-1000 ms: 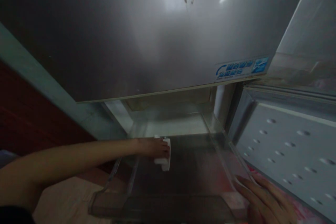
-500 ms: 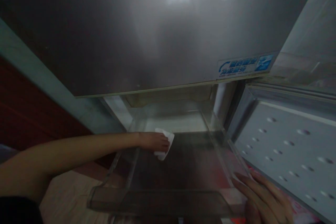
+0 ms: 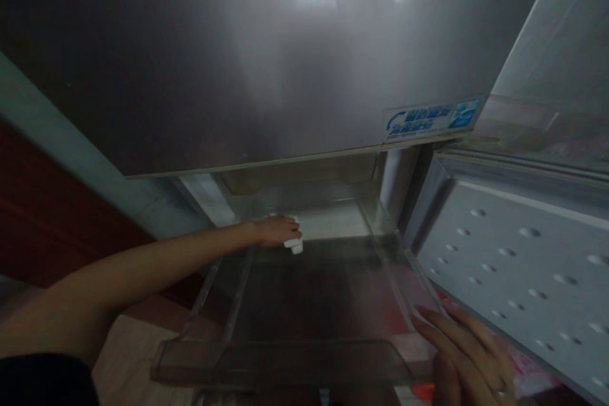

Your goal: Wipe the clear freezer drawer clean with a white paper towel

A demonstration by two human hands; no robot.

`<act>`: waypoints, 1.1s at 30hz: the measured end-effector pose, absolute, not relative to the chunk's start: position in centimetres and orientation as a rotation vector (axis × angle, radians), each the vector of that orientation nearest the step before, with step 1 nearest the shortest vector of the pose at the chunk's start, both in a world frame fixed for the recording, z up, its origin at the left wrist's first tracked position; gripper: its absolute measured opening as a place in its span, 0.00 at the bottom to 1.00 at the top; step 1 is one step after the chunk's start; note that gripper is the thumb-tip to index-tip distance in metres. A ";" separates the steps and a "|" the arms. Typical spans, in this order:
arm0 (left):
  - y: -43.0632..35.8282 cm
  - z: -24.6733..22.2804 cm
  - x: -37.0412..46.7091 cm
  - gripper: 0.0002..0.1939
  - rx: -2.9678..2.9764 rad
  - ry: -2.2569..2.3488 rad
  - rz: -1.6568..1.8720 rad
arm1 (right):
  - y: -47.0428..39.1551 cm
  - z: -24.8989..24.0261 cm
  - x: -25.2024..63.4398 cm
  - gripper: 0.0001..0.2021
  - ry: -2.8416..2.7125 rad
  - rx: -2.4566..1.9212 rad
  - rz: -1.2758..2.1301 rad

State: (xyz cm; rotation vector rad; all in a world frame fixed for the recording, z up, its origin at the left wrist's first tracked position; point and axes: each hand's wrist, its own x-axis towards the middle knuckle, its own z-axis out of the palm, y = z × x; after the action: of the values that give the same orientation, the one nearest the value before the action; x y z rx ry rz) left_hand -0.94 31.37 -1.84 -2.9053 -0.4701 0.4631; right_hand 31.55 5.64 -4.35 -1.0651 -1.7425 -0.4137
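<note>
A clear plastic drawer (image 3: 276,361) is pulled out from the lower compartment of a fridge. Inside it, toward the back left, my left hand (image 3: 278,231) is closed on a white cloth (image 3: 294,243) and presses it against the drawer floor. Part of the cloth is hidden under the fingers. My right hand (image 3: 469,352) rests on the drawer's front right corner, fingers over the side wall and thumb near the front edge. A ring shows on one of its fingers.
Above the drawer is the grey upper fridge door (image 3: 295,63) with a blue and white sticker (image 3: 431,120). The open lower door (image 3: 518,266) stands at the right. A dark red wooden surface (image 3: 57,222) is at the left, above a light floor (image 3: 137,355).
My left hand has moved with the cloth toward the back of the drawer, and the cloth looks more bunched. My right hand keeps its place on the drawer. The view has shifted slightly.
</note>
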 end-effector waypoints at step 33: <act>33.7 -1.9 0.0 0.10 -2.795 -0.628 0.465 | 6.0 -4.4 31.3 0.15 -1.709 -1.046 -0.432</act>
State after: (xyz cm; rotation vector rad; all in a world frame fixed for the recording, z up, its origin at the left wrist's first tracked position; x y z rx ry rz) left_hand 0.03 33.65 -1.93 -2.7948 -0.6285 0.4650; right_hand 31.32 5.97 -4.44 -1.0458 -1.7092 -0.4324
